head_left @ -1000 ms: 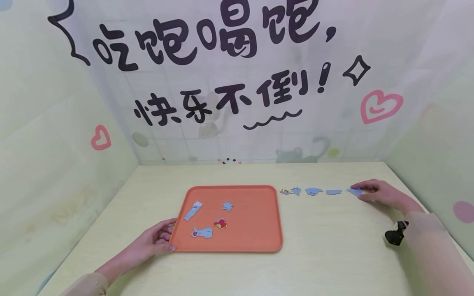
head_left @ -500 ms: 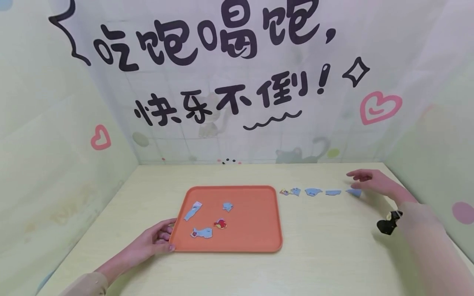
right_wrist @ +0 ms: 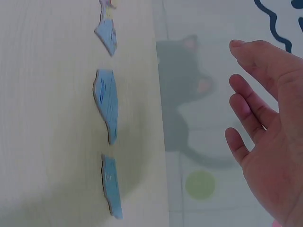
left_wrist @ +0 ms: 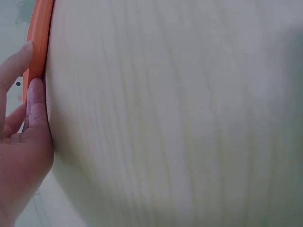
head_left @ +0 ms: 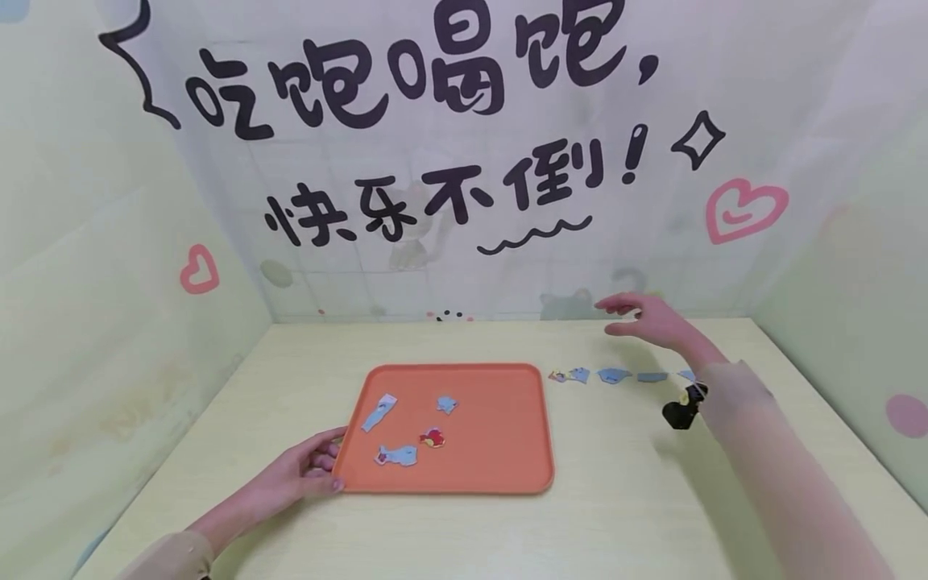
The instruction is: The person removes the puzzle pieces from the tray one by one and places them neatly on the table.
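My left hand (head_left: 300, 471) grips the left edge of an orange tray (head_left: 496, 427), the thumb at its near corner. In the left wrist view, fingers (left_wrist: 37, 101) lie against the tray's rim. On the tray are a long blue puzzle piece (head_left: 379, 412), a small blue piece (head_left: 446, 404), a red piece (head_left: 432, 437) and a wide blue piece (head_left: 396, 456). My right hand (head_left: 645, 320) is raised over the table's back edge, fingers spread and holding nothing. Below it lies a row of cut-out pieces, among them a blue piece (right_wrist: 108, 105) and a narrow blue strip (right_wrist: 111, 187).
The row runs along the pale wooden table (head_left: 616, 499) to the right of the tray, with a yellowish piece (head_left: 557, 376) nearest it. A black device (head_left: 683, 409) hangs at my right wrist. A printed cloth wall (head_left: 464, 274) stands behind the table.
My right hand has let go of the piece at the row's right end, then lifted and moved left above the row. My left hand and the tray have stayed put.
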Motion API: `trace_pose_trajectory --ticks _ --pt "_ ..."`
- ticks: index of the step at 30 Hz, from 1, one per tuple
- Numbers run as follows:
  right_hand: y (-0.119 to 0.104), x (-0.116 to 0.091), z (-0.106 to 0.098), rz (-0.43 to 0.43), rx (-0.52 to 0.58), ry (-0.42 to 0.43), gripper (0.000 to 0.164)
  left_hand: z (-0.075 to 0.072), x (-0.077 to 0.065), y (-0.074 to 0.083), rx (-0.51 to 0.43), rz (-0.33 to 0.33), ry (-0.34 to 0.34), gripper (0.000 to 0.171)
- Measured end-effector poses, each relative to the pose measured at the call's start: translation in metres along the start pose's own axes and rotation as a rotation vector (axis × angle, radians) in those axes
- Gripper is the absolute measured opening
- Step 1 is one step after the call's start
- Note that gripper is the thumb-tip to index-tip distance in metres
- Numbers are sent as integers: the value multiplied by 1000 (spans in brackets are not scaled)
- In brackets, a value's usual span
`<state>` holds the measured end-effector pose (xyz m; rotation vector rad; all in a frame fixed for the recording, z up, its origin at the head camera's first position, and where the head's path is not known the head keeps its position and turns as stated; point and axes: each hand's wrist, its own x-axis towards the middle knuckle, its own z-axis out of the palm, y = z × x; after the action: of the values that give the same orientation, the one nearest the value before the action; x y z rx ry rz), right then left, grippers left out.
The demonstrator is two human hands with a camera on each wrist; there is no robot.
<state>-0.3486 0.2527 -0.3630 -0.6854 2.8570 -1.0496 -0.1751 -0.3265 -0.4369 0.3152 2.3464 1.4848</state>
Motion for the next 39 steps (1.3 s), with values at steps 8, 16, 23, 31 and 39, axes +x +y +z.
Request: trace_pose_trajectory --ticks 8,16,23,31,39 --pt "-33 25 29 -102 51 26 44 2 3 0 6 7 18 87" --pt "-60 46 66 -177 90 38 40 4 3 0 16 1 40 96" --pt "-80 54 104 -187 171 32 41 5 1 -3 9 20 49 95" --pt "-100 61 142 -161 256 20 42 6 0 -5 8 17 49 95" --pt "-113 69 171 -206 271 -92 45 4 1 -3 23 1 46 93"
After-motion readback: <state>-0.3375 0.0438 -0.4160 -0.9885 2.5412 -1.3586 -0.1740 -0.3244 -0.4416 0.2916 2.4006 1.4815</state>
